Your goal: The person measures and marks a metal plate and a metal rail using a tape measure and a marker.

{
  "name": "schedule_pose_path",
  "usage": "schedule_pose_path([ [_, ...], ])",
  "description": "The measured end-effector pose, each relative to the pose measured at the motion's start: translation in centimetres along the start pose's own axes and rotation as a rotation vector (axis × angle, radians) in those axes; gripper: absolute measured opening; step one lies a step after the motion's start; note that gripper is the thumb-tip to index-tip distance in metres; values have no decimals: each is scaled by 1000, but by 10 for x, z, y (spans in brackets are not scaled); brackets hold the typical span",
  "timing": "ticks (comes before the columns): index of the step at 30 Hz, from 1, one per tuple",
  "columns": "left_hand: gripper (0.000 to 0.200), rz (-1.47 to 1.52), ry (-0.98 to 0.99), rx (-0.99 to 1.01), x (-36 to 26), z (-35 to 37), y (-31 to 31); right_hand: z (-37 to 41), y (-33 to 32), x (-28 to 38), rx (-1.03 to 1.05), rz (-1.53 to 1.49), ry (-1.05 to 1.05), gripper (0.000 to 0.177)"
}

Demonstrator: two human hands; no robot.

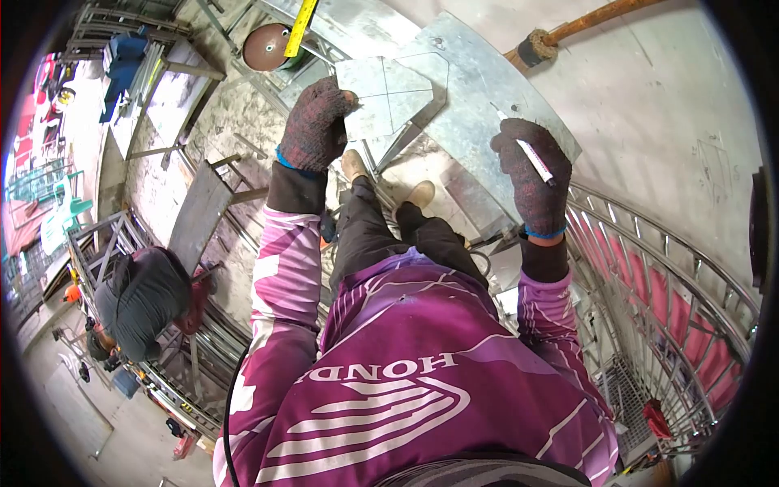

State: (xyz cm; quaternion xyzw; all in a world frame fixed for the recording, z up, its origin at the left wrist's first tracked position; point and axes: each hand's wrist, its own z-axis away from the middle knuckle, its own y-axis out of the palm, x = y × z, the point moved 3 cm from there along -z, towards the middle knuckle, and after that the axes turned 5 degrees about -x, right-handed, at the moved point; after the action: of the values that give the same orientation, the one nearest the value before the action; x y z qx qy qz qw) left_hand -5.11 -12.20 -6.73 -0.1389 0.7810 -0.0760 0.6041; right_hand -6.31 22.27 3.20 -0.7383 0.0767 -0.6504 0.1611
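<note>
My gloved left hand (315, 123) grips the left edge of a small cut metal plate (381, 93), its thumb on the top face. Dark crossing lines are drawn on the plate, and its corners are clipped. My gloved right hand (531, 174) is closed around a white pen (535, 161), with its thin tip pointing up and left, apart from the small plate. Beneath and beyond lies a larger sheet of metal (479, 89) on the work table. The right hand is over this sheet's right side. Part of a drawn outline shows beside the small plate.
A yellow ruler (300, 28) lies by a brown round disc (267, 47). At the top right is a wooden-handled hammer (537, 49). Metal railings (657, 243) stand on my right. To the left, another person (144, 300) bends near metal frames and a bench (200, 215).
</note>
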Motion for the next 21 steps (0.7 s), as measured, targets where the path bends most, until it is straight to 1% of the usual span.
schedule_pose_path([
  [1, 42, 95, -109, 35, 1, 3, -2, 0, -1, 0, -3, 0, 2, 20],
  [2, 47, 190, -218, 70, 3, 5, -2, 0, -2, 2, 17, 57, -46, 19],
  [3, 47, 191, -218, 73, 3, 4, -1, -1, -2, 3, 36, 114, -95, 19],
  [4, 48, 243, -293, 82, 2, 2, -1, 0, -2, 3, 35, 115, -93, 19],
  [5, 50, 296, -369, 90, 2, 1, 1, 0, -1, 3, 15, 80, -55, 19],
  [6, 50, 297, -370, 92, 5, -1, 2, 1, -1, 2, -5, 44, -18, 19],
  [7, 44, 79, -145, 69, 3, -6, 3, 1, -2, 1, -6, 45, -15, 19],
  [8, 50, -138, 81, 44, -1, -8, 5, 1, -2, 0, 9, 104, -60, 20],
  [9, 50, -136, 79, 45, 0, -6, 6, 1, -2, 0, 24, 163, -104, 20],
  [11, 49, -150, 215, -17, -19, -4, 5, 1, -2, 3, 21, 148, -94, 21],
  [12, 49, -149, 215, -16, -24, -2, 5, 1, -2, 3, 17, 132, -86, 22],
  [14, 49, -258, 323, -61, -29, 2, 1, 2, -1, 1, 32, 136, -101, 21],
  [16, 49, -246, 296, -72, -26, 5, 1, 3, 0, 2, 47, 139, -116, 21],
  [18, 49, -235, 270, -84, -21, 7, 0, 2, 1, 3, 26, -11, 3, 20],
  [20, 47, -252, 157, -66, -18, 5, 1, 2, 0, 2, 31, -8, 0, 20],
  [21, 47, -252, 158, -65, -18, 4, 0, 2, -1, 2, 36, -4, -2, 20],
])
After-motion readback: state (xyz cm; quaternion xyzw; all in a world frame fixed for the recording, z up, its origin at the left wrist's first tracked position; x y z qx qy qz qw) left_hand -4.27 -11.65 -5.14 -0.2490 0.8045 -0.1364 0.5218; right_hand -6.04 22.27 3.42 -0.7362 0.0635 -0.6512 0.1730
